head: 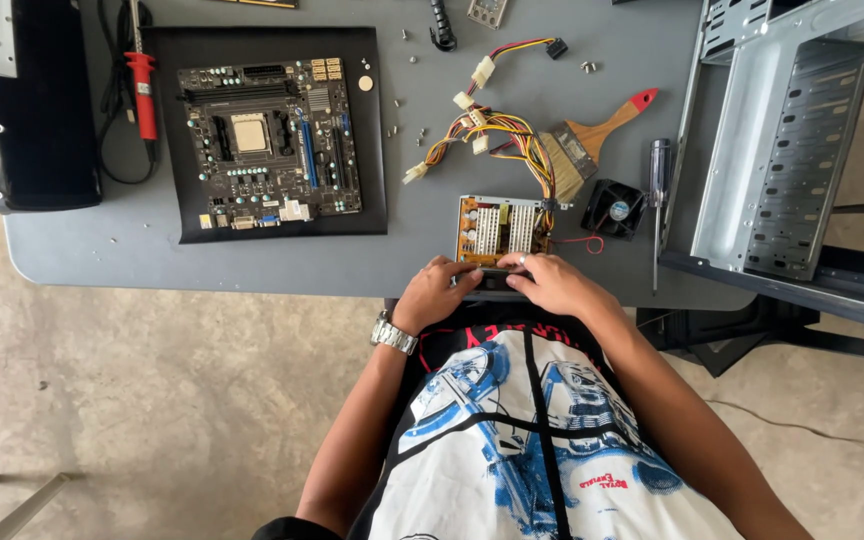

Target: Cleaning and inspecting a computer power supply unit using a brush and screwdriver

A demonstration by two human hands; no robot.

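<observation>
This is a computer repair workshop. Beyond the fingers (pixel 449 268), a grey work table (pixel 432 270) carries a bare motherboard (pixel 268 140), an empty metal computer case (pixel 802 150), a screwdriver (pixel 659 200) and a dusting brush (pixel 592 140) over concrete floor (pixel 152 380).

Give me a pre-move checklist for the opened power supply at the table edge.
1. Both hands on the unit: left hand and right hand grip the power supply near side: ok.
2. Unit fully on the table: sits at the near edge: cannot tell.
3. Cable bundle free of the brush: overlapping: not ok.
4. Screwdriver within reach: ok.
5. Loose screws gathered: scattered: not ok.
</observation>
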